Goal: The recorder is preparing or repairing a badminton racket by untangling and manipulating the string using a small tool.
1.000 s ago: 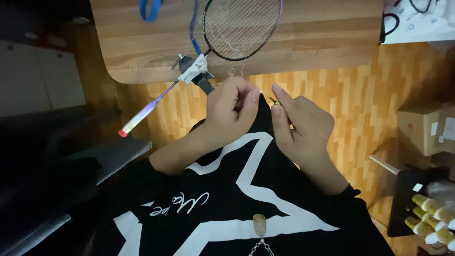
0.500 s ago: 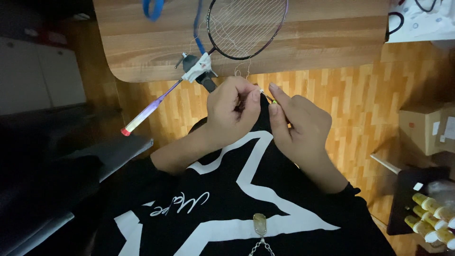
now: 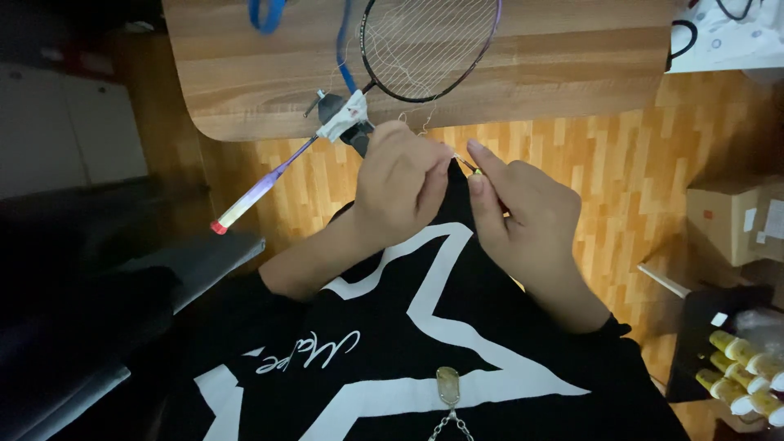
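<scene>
Wooden table (image 3: 245, 90), parquet floor (image 3: 637, 163) (warm-toned), dim light

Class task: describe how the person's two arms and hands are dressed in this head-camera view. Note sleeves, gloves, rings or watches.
Both hands are bare: the left hand and right hand show no gloves, and no rings or watch can be seen. The forearms are uncovered. Black sleeves end near the elbows, part of a black shirt with a large white star outline and white script. A pendant on a chain hangs at the chest.

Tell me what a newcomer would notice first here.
Two bare hands meet mid-frame: the left hand and right hand pinch a small tool between them. Above, a racket lies on the wooden table, its handle jutting over the floor.
</scene>
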